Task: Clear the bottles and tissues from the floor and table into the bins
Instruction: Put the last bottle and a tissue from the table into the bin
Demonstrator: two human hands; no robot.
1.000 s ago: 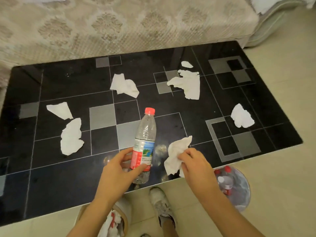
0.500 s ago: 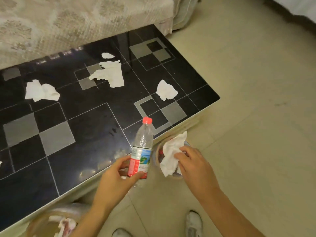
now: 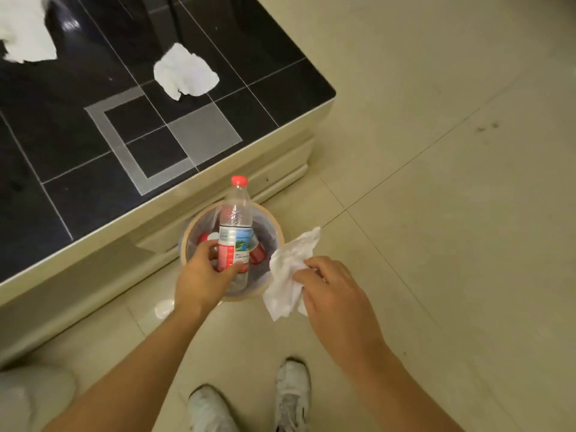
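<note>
1 clear plastic bottle (image 3: 234, 232), red cap, red-and-blue label, upright above the bin (image 3: 273, 227) at 12 o'clock from the shoes (image 3: 293, 395). Left hand (image 3: 202, 280) wraps its lower label. Judged empty: light, thin-walled, crushable, slick; best held at the label band. 1 white tissue (image 3: 290, 275), crumpled, soft, near weightless, pinched by the right hand (image 3: 335, 294), at 3 o'clock from the bin. Bin: round, tan rim, clear liner, red-capped bottles inside, standing on the beige tile floor (image 3: 436, 182) against the bench (image 3: 193, 132). Bench: glossy black top, grey squares, cream sides, at 10 o'clock. 2 further crumpled tissues lie on it: 1 near the corner (image 3: 185, 73), 1 at the frame's upper left (image 3: 28, 35).
</note>
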